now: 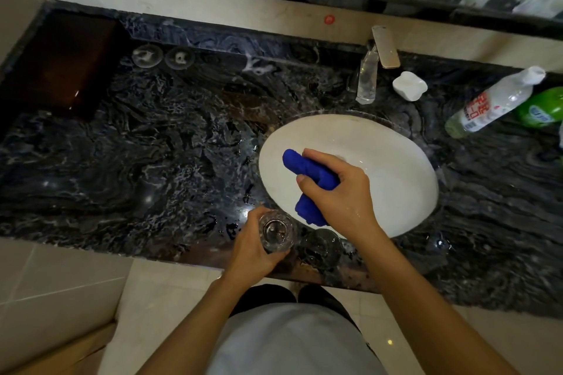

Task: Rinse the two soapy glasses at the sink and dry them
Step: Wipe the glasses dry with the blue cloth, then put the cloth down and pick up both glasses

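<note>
Blue cloth (pixel 310 182) clenched in right hand (pixel 338 188), left hand (pixel 259 249) grip wrapping upright glass (pixel 276 231)

- We see one clear glass (pixel 277 232) held upright at the front edge of the dark counter, just left of the white sink (pixel 396 161); its mouth faces up.
- We see a second clear glass (pixel 321 248) standing on the counter just beside the first, at the sink's front rim.
- We see a rolled blue cloth (pixel 310 175) above the basin.
</note>
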Action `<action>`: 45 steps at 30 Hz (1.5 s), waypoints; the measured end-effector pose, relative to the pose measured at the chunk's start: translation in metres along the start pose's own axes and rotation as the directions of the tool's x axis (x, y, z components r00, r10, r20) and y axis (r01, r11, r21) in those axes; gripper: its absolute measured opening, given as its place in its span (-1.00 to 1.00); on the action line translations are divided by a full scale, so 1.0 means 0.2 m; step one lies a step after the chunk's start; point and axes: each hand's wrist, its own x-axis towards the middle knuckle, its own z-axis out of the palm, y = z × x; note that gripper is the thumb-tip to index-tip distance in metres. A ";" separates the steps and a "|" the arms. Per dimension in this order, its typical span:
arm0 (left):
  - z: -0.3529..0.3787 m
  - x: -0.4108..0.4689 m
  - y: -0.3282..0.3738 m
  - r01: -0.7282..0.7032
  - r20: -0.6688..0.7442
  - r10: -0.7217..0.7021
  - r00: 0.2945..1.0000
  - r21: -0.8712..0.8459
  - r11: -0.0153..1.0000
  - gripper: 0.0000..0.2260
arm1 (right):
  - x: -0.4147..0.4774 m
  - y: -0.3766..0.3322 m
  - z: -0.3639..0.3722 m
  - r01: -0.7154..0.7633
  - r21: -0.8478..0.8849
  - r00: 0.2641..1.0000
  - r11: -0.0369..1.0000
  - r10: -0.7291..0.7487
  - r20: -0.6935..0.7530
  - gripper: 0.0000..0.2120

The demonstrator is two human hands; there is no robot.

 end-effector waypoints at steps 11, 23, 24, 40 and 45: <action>-0.02 -0.02 0.01 0.098 0.090 -0.097 0.991 -0.008 0.995 -0.12 | -0.02 0.00 0.01 0.033 -0.024 0.999 0.999 -0.032 0.035 -0.58; -0.57 0.24 0.68 0.510 0.404 -0.337 0.850 -0.473 0.718 -0.50 | 0.05 -0.14 0.04 0.418 -0.047 0.804 0.907 -0.345 0.485 -0.01; -0.60 0.26 0.69 0.472 0.365 -0.319 0.875 -0.496 0.729 -0.63 | 0.06 -0.15 0.06 0.436 -0.080 0.799 0.897 -0.344 0.494 0.04; -1.31 0.28 0.38 0.183 -0.158 -0.365 0.917 -0.648 0.740 -0.78 | 0.39 -0.31 0.54 -0.303 0.239 0.756 0.922 0.080 0.650 -0.52; -1.55 0.30 0.07 0.224 -0.255 -0.484 0.837 -0.649 0.728 -0.82 | 0.56 -0.40 0.95 -0.307 0.186 0.781 0.933 0.136 0.609 -0.61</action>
